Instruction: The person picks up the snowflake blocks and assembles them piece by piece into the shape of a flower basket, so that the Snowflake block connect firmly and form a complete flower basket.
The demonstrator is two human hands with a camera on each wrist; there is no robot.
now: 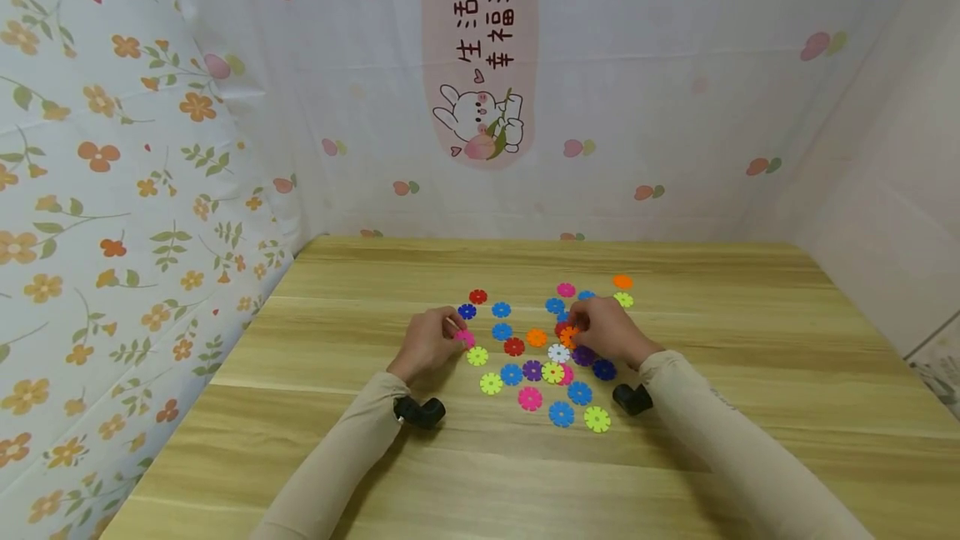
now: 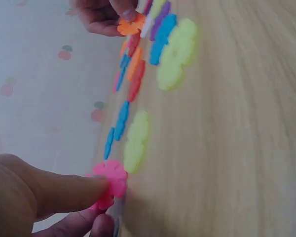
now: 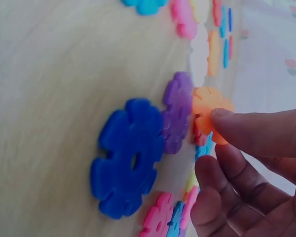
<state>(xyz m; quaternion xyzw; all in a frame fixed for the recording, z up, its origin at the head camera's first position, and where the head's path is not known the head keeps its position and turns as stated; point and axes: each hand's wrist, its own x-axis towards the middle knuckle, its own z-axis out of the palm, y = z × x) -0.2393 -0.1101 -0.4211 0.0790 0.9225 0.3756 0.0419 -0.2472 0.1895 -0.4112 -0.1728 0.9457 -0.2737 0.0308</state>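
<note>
Between thumb and fingers, my left hand (image 1: 429,343) pinches a pink notched plastic disc (image 2: 111,183), held tilted just off the table at the left of the scattered discs. My right hand (image 1: 609,330) pinches an orange notched disc (image 3: 211,109) above the right part of the spread. Beneath and beside it lie a purple disc (image 3: 177,113) and a dark blue disc (image 3: 128,158). A yellow-green disc (image 2: 137,142) lies close to the left hand. Part of a red disc (image 1: 561,328) shows behind the orange one.
More flat discs lie between and around the hands, among them a white disc (image 1: 558,352) and a light blue disc (image 1: 561,414). An orange disc (image 1: 622,282) lies farthest right. The wooden table (image 1: 480,482) ends at a patterned cloth (image 1: 660,107) behind.
</note>
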